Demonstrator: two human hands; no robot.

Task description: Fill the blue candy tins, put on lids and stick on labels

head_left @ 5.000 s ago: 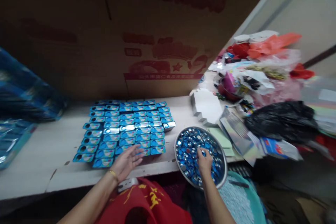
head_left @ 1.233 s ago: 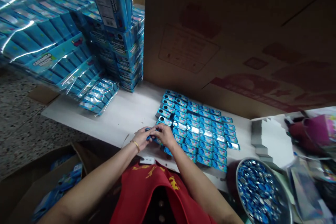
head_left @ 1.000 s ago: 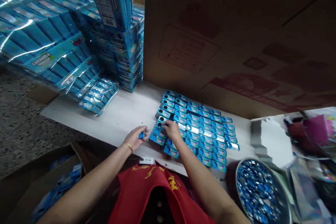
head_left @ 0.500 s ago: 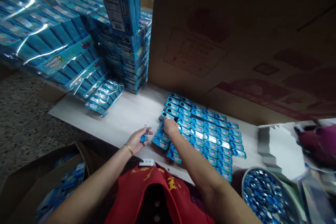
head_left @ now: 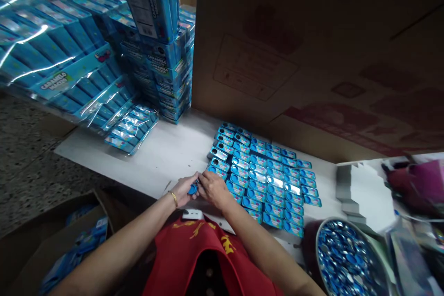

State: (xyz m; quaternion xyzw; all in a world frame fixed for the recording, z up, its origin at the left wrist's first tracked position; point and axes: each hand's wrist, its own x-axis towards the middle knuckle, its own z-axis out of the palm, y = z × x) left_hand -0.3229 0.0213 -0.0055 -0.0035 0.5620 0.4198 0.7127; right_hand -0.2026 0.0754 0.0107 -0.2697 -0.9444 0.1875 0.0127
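My left hand (head_left: 184, 191), with a gold bracelet at the wrist, holds a small round blue disc (head_left: 192, 189) in its curled fingers. My right hand (head_left: 214, 188) meets it at the fingertips. The right fingers are pinched together, and what lies between them is hidden. Both hands are over the front edge of the white table (head_left: 166, 157). Just beyond and to the right lie rows of small blue packs (head_left: 257, 175). Several at the left end show a dark round spot, while most others show a blue round one.
A metal pot (head_left: 317, 245) full of shiny blue and silver discs stands at the right. Stacked blue boxes (head_left: 166, 74) and plastic-wrapped boxes (head_left: 55, 78) stand at the left. A large cardboard box (head_left: 243, 69) walls the back. An open carton (head_left: 21, 245) sits lower left.
My right hand has left the packs and moved left and toward me, to my left hand. The left hand's fingers have closed in around the disc.
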